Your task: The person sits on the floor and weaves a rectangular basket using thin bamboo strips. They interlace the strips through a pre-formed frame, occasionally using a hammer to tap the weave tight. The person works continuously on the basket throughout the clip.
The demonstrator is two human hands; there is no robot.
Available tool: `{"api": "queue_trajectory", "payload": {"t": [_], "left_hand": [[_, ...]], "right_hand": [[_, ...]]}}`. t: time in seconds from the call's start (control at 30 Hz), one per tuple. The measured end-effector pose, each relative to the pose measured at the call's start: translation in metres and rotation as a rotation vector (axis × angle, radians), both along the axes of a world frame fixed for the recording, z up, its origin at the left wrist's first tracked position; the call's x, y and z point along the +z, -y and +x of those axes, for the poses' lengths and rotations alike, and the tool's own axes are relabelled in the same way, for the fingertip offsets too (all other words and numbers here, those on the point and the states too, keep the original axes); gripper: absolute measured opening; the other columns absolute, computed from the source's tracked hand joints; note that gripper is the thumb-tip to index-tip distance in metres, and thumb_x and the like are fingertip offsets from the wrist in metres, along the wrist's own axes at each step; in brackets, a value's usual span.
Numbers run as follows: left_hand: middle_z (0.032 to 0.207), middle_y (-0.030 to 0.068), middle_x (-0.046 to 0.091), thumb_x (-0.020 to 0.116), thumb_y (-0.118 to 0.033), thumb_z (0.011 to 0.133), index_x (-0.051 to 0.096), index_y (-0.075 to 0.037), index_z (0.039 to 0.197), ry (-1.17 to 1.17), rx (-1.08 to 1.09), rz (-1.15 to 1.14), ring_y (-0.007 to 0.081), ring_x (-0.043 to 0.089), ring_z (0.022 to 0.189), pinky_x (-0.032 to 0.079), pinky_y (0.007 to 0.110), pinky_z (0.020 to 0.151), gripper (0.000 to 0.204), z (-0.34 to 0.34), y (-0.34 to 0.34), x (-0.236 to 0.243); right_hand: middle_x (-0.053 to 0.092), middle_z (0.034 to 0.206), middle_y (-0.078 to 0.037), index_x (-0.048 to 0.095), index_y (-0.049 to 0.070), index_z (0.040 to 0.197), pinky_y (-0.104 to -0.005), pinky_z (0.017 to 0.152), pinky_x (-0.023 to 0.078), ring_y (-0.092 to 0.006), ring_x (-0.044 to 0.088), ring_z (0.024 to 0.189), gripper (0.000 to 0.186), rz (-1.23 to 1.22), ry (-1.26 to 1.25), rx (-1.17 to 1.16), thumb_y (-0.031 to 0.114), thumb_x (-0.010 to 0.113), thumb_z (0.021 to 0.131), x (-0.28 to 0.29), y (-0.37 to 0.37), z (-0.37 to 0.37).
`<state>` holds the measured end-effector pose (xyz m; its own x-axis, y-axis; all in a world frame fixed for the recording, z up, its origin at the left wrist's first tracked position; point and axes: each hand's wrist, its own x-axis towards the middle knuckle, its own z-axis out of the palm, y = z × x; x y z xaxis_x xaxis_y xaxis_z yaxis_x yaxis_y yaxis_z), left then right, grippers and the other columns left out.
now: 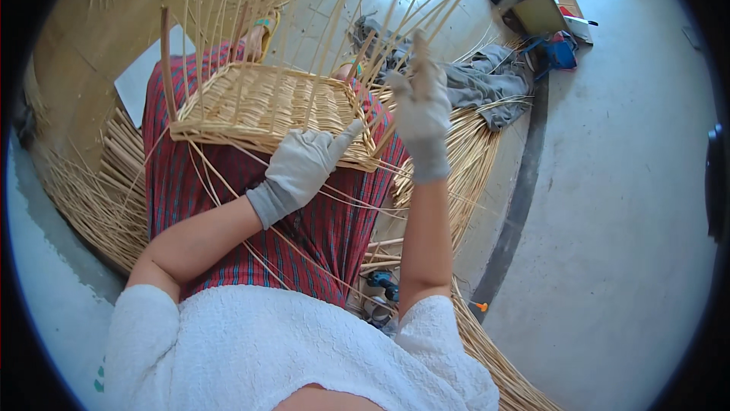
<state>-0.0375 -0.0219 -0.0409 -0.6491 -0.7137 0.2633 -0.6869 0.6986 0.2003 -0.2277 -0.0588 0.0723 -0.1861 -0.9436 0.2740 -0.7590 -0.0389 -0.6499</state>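
A shallow, woven wicker basket (262,99) lies across my lap, with tall thin canes and thicker stakes standing up from its edges. My left hand (308,160), in a pale glove with a grey cuff, grips the basket's near edge; its fingers bend over the rim and its thumb stretches toward the right corner. Beside the right edge my gloved right hand (423,107) is raised among the upright canes. Motion smears its fingers, so whether it holds a strand is unclear. Loose strands hang below the basket over my red striped cloth (220,247).
Bundles of long canes lie on the floor at my left (91,206) and right (464,175). A grey garment (487,80) rests on the right bundle. Beyond it stand an open cardboard box (541,14) and a blue bag (561,53). A blue-and-black power tool (382,285) sits by my right side.
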Motion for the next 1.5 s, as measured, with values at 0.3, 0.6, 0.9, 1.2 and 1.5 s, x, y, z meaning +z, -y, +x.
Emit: {"api": "queue_trajectory", "payload": {"t": [0.3,0.6,0.9,1.2,1.5], "left_hand": [[0.093,0.0032,0.057,0.056,-0.015,0.097,0.053,-0.028,0.153,0.034,-0.019,0.037,0.0225,0.061,0.087,0.047,0.040,0.083,0.057,0.019,-0.004,0.006],[0.093,0.0032,0.056,0.065,-0.020,0.093,0.062,-0.031,0.145,0.019,0.031,-0.076,0.0224,0.061,0.094,0.045,0.047,0.101,0.053,0.021,-0.011,0.016],[0.112,0.0173,0.067,0.057,0.004,0.099,0.047,-0.004,0.153,-0.722,-0.068,0.446,0.0333,0.069,0.094,0.058,0.045,0.082,0.055,-0.021,-0.015,0.028],[0.111,0.0163,0.068,0.073,-0.002,0.094,0.052,-0.002,0.141,-0.550,-0.222,0.829,0.0308,0.071,0.102,0.057,0.040,0.091,0.051,-0.023,0.011,0.020],[0.105,0.0168,0.065,0.076,-0.009,0.092,0.057,-0.004,0.127,-0.463,-0.118,0.811,0.0364,0.069,0.098,0.056,0.044,0.087,0.040,-0.030,0.003,0.028]], "right_hand": [[0.060,0.139,-0.024,0.022,0.017,0.169,-0.0392,0.089,0.059,-0.0275,0.067,0.119,0.088,-0.076,0.690,0.288,-0.002,0.066,0.096,-0.026,-0.020,0.019],[0.074,0.086,-0.014,0.063,0.003,0.126,-0.0397,0.063,0.057,-0.0311,0.073,0.075,0.040,0.036,-0.282,0.004,0.026,0.077,0.096,-0.048,-0.071,0.017],[0.073,0.080,-0.005,0.074,0.008,0.106,-0.0416,0.068,0.057,-0.0288,0.070,0.073,0.034,0.077,-0.422,0.354,0.034,0.082,0.086,-0.072,-0.112,-0.037],[0.075,0.088,-0.014,0.078,0.007,0.109,-0.0412,0.074,0.058,-0.0308,0.072,0.080,0.024,0.816,0.102,0.562,0.025,0.076,0.093,-0.058,-0.066,-0.082],[0.053,0.147,-0.014,0.055,0.018,0.147,-0.0518,0.111,0.043,-0.0382,0.053,0.132,0.101,-0.002,-0.270,0.335,0.045,0.095,0.058,-0.090,-0.020,-0.078]]}}
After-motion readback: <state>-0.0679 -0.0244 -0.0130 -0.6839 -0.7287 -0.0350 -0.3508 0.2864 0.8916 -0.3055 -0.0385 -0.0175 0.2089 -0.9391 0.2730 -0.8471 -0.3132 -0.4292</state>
